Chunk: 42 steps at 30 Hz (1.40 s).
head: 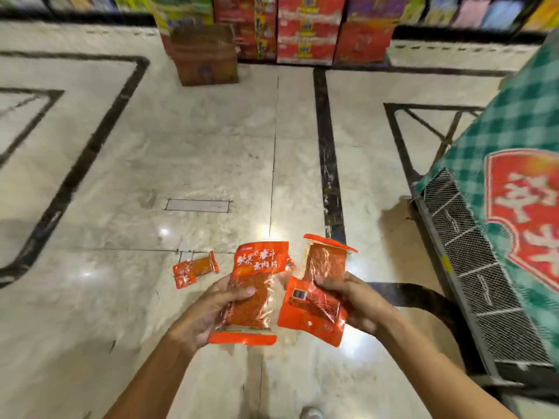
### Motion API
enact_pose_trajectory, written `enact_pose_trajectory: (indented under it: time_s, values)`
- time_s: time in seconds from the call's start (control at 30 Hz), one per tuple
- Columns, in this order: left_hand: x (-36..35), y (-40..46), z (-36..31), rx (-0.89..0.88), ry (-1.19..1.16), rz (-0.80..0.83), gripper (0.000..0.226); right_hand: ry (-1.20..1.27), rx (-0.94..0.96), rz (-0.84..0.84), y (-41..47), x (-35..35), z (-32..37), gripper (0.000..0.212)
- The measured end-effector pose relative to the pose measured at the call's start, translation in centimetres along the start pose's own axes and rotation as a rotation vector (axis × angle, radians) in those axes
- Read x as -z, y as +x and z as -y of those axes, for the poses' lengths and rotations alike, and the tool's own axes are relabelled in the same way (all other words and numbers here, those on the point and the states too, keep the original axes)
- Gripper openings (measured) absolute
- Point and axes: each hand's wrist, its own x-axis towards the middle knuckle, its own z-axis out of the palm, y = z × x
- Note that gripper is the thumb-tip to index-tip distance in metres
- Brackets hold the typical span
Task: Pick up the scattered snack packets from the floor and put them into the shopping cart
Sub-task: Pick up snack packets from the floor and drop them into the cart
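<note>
My left hand [211, 309] grips an orange snack packet [257, 282] with white lettering, held upright above the floor. My right hand [354, 300] holds two more orange packets: one upright [328, 258] and one with its back side showing [311, 313], tilted below it. A further orange packet [195, 269] lies flat on the marble floor just left of my left hand. No shopping cart is clearly seen; a wire-mesh rack [472, 261] stands at the right.
The mesh rack is draped with a green checked cloth [520, 122] bearing a red sign. A brown cardboard box [205, 55] sits on the floor ahead, with stacked red cartons [308, 31] and shelves behind. A shoe tip [311, 413] shows at the bottom.
</note>
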Motion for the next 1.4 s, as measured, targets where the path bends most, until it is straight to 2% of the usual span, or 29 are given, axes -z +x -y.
enact_pose_trajectory:
  time_s: [0.03,0.07,0.13,0.17,0.23,0.27,0.33,0.5,0.6,0.67,0.73,0.83,0.97,1.07,1.23,1.33,1.4]
  values:
    - [-2.7,-3.1,-4.6,-0.011,0.043,0.009,0.060,0.018,0.013,0.026,-3.8,-1.7,3.7,0.034]
    - [-3.2,-4.4,-4.9,-0.030,0.018,-0.016,0.066,0.056,0.015,0.007,-4.8,-2.0,3.5,0.030]
    - [-9.6,-11.7,-15.6,-0.088,0.120,0.028,0.072,0.054,0.062,0.015,-13.8,-5.3,12.1,0.027]
    - [-9.9,-12.8,-16.1,-0.109,0.085,-0.007,0.072,0.079,0.053,-0.003,-14.7,-6.2,12.2,0.027]
    - [-16.2,-19.3,-25.0,-0.156,0.184,0.043,0.066,0.039,0.152,-0.003,-23.2,-8.7,19.4,0.027]
    - [-16.1,-20.0,-25.6,-0.165,0.173,0.011,0.063,0.059,0.150,-0.010,-23.6,-9.4,19.5,0.027]
    - [-21.7,-25.5,-32.2,-0.205,0.293,0.066,0.060,0.038,0.237,-0.015,-31.2,-11.5,25.2,0.027]
    - [-26.9,-31.1,-39.3,-0.305,0.410,0.100,0.053,0.034,0.373,-0.081,-40.0,-14.8,30.4,0.043]
    - [-29.8,-33.8,-42.0,-0.344,0.424,0.188,0.036,0.012,0.449,-0.119,-45.0,-16.2,31.6,0.032]
    - [-31.3,-35.1,-43.0,-0.349,0.430,0.251,0.030,0.029,0.485,-0.144,-47.5,-16.5,31.6,0.029]
    - [-33.6,-37.2,-42.6,-0.349,0.488,0.358,0.034,0.090,0.589,-0.224,-51.9,-16.4,29.9,0.036]
    - [-36.2,-38.5,-41.9,-0.358,0.523,0.437,0.041,0.141,0.623,-0.263,-56.0,-15.9,28.3,0.047]
    - [-41.3,-41.2,-39.8,-0.350,0.603,0.569,0.032,0.210,0.713,-0.329,-62.1,-14.8,25.5,0.016]
    - [-46.1,-43.0,-37.3,-0.365,0.667,0.671,0.026,0.251,0.754,-0.416,-66.6,-12.8,22.9,0.018]
    - [-54.4,-46.9,-30.6,-0.306,0.723,0.855,0.031,0.297,0.890,-0.534,-75.9,-10.2,16.6,0.016]
    - [-59.2,-49.5,-25.5,-0.228,0.722,0.966,0.056,0.332,0.924,-0.627,-82.0,-8.3,11.5,0.026]
    - [-62.2,-52.1,-21.6,-0.178,0.741,1.053,0.063,0.383,0.929,-0.684,-86.2,-7.2,7.7,0.020]
